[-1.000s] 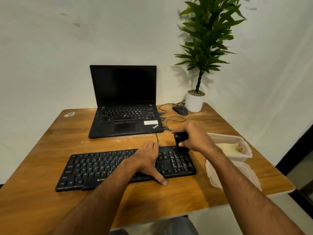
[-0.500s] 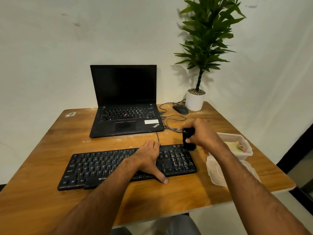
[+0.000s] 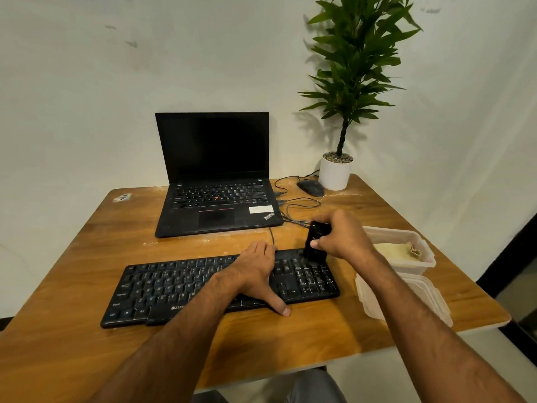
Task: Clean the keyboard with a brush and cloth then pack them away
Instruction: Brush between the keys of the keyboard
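Both hands work: our left hand lies flat steadying the keyboard, our right hand grips the brush upright over its far-right corner.

Two bare forearms, both without sleeves, watch or bracelet. Left hand and right hand also bare: no gloves, no rings to see. Short fine hair along both forearms. Nail of the left thumb cut short. At the lower edge, between the arms, a small part of grey trousers, plain cloth with no pattern or marking. Nothing more of the clothing in view.
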Motion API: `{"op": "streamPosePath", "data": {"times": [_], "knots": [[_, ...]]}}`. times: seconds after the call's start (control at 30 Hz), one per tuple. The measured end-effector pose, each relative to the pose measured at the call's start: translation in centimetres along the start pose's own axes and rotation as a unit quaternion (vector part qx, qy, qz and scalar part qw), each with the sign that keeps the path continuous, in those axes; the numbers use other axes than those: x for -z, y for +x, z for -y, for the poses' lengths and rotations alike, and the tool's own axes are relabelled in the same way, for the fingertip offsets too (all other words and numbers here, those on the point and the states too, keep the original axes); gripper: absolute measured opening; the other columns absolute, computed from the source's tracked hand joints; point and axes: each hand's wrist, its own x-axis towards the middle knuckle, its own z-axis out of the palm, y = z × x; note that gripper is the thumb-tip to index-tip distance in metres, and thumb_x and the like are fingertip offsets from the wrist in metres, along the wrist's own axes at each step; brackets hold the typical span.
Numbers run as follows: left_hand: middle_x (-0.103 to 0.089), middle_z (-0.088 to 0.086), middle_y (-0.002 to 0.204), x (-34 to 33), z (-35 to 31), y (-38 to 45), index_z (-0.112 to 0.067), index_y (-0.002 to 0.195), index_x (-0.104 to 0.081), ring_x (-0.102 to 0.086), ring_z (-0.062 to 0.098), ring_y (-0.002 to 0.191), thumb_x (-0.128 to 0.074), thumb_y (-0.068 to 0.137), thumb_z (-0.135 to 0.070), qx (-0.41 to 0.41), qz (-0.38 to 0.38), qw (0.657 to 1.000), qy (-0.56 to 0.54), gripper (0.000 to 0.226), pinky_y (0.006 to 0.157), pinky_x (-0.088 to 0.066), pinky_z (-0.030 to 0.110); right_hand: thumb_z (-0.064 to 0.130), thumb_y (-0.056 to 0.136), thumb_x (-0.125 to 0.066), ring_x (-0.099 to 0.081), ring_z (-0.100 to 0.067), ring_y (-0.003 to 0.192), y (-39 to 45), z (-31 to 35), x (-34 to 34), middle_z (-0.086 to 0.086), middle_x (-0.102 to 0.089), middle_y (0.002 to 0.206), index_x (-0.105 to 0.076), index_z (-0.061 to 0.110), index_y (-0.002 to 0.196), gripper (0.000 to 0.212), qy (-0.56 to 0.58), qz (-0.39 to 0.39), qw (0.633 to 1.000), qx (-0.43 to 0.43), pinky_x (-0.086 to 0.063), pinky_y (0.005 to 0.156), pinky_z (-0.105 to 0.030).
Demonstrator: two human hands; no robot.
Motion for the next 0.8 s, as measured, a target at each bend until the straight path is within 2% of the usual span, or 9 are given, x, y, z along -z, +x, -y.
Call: {"op": "streamPosePath", "data": {"times": [0.1,0.13,0.23,0.3,0.43,0.5,0.6,0.67,0.8], "knots": [[-0.033,0.003,0.145,0.1,0.0,0.0,-0.014,0.158,-0.022,-0.032,0.020,0.133,-0.087,0.051,-0.078,0.000,0.000,1.000,-0.005,0.141,0.120,-0.034,0.041,0.016,0.074,-0.084,-0.067,-0.014,0.091,-0.2,0.3,1.1,0.004,-0.071,0.089,-0.076,0.021,0.103,0.030,-0.034,-0.073,0.997,0.015,-0.045,0.071,-0.022],[-0.033,0.003,0.146,0.0,0.0,0.0,-0.014,0.158,-0.022,-0.032,0.020,0.133,-0.087,0.051,-0.078,0.000,0.000,1.000,-0.004,0.141,0.121,-0.034,0.041,0.017,0.076,-0.083,-0.067,-0.013,0.088,-0.5,0.4,1.0,0.005,-0.069,0.085,-0.076,0.020,0.103,0.028,-0.028,-0.090,0.995,0.019,-0.045,0.069,-0.021],[-0.032,0.003,0.146,0.1,-0.1,-0.1,-0.013,0.159,-0.020,-0.032,0.020,0.133,-0.087,0.052,-0.077,-0.001,0.002,1.000,-0.005,0.142,0.121,-0.033,0.041,0.018,0.081,-0.080,-0.067,-0.018,0.104,-1.9,0.3,0.1,-0.002,-0.073,0.109,-0.068,0.017,0.126,0.046,-0.023,-0.084,0.996,0.020,-0.054,0.086,-0.028],[-0.031,0.004,0.148,0.1,-0.2,-0.2,-0.013,0.159,-0.019,-0.031,0.020,0.135,-0.088,0.052,-0.077,-0.001,0.001,1.000,-0.008,0.142,0.122,-0.032,0.042,0.019,0.082,-0.080,-0.066,-0.019,0.111,-2.6,0.0,-0.1,-0.002,-0.072,0.119,-0.065,0.018,0.132,0.052,-0.032,-0.073,0.997,0.009,-0.053,0.092,-0.031],[-0.030,0.005,0.151,0.1,-0.2,-0.2,-0.012,0.160,-0.018,-0.030,0.022,0.138,-0.087,0.054,-0.077,0.001,0.005,1.000,-0.005,0.142,0.123,-0.031,0.043,0.016,0.080,-0.080,-0.065,-0.015,0.099,-3.0,-0.3,1.4,-0.001,-0.072,0.115,-0.070,0.020,0.124,0.045,-0.053,-0.004,0.998,-0.022,-0.056,0.085,-0.029],[-0.030,0.004,0.151,0.1,-0.2,-0.2,-0.013,0.160,-0.019,-0.030,0.022,0.138,-0.087,0.053,-0.078,0.004,0.005,1.000,-0.005,0.142,0.123,-0.031,0.043,0.015,0.080,-0.080,-0.064,-0.014,0.091,-2.6,0.0,2.3,-0.003,-0.072,0.109,-0.072,0.016,0.118,0.038,-0.030,-0.010,0.999,-0.021,-0.058,0.080,-0.031],[-0.030,0.004,0.151,0.1,-0.2,-0.1,-0.013,0.159,-0.020,-0.030,0.022,0.138,-0.086,0.051,-0.079,0.004,0.005,1.000,-0.002,0.143,0.123,-0.031,0.043,0.016,0.081,-0.080,-0.067,-0.017,0.100,-2.6,0.6,1.7,-0.002,-0.073,0.107,-0.071,0.015,0.117,0.037,-0.002,-0.074,0.997,0.003,-0.053,0.082,-0.026],[-0.031,0.004,0.150,0.0,-0.1,0.0,-0.013,0.159,-0.019,-0.031,0.021,0.137,-0.087,0.051,-0.079,0.006,0.005,1.000,-0.005,0.144,0.122,-0.032,0.043,0.019,0.083,-0.078,-0.067,-0.019,0.105,-3.3,0.7,0.6,-0.003,-0.072,0.110,-0.069,0.015,0.123,0.041,-0.025,-0.074,0.997,0.012,-0.054,0.088,-0.030],[-0.031,0.004,0.149,0.2,-0.1,0.1,-0.014,0.158,-0.021,-0.031,0.021,0.136,-0.087,0.051,-0.078,0.004,0.007,1.000,-0.008,0.141,0.122,-0.033,0.043,0.019,0.082,-0.079,-0.067,-0.019,0.104,-4.1,-0.3,0.9,-0.004,-0.073,0.113,-0.069,0.017,0.123,0.042,-0.060,-0.041,0.997,-0.010,-0.057,0.089,-0.034]]}}
